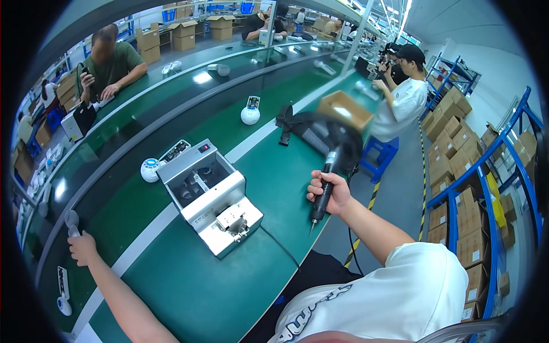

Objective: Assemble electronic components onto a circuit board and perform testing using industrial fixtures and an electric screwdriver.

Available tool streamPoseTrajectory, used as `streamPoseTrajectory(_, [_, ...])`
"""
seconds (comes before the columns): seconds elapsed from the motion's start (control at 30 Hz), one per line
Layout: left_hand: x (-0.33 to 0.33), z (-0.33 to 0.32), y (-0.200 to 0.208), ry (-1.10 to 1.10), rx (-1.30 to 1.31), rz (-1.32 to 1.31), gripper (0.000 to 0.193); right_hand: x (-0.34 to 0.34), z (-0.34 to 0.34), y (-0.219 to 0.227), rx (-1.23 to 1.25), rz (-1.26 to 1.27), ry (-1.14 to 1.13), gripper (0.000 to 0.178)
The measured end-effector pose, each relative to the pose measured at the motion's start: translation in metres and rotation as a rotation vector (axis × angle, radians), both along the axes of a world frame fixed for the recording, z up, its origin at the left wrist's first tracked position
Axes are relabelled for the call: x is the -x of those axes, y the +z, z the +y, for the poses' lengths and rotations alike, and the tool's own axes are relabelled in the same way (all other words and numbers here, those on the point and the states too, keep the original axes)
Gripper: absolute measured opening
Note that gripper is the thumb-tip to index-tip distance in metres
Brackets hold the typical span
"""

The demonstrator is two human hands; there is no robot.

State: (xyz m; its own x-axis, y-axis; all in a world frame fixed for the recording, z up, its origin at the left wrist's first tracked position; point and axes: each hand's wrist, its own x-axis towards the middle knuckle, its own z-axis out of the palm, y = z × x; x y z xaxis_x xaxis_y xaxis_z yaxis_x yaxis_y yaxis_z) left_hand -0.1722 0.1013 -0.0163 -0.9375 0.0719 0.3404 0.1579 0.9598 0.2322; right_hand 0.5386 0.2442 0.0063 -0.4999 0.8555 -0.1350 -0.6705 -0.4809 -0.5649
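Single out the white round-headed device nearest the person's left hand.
The device at the fingertips of the left hand; the lower-left device, the one beside the metal box and the one beyond it lie apart.

Factory, long conveyor belt (117, 226), stacked cartons (470, 243)

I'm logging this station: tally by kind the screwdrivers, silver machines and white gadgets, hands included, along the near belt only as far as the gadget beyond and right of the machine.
Screwdriver, in the right hand: 1
Silver machine: 1
White gadgets: 4, one in the left hand
Total: 6
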Motion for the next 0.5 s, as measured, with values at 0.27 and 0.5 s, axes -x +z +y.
streamPoseTrajectory(0.27, [0.088,-0.068,-0.049,-0.587,-1.534,-0.517,0.03,0.015,-0.004,-0.007,0.022,0.074,0.046,0.021])
streamPoseTrajectory(0.5, [-0.171,-0.015,0.007,-0.992,-2.079,-1.336,0.038,-0.011,-0.012,-0.01,-0.07,0.1,-0.124,0.03])
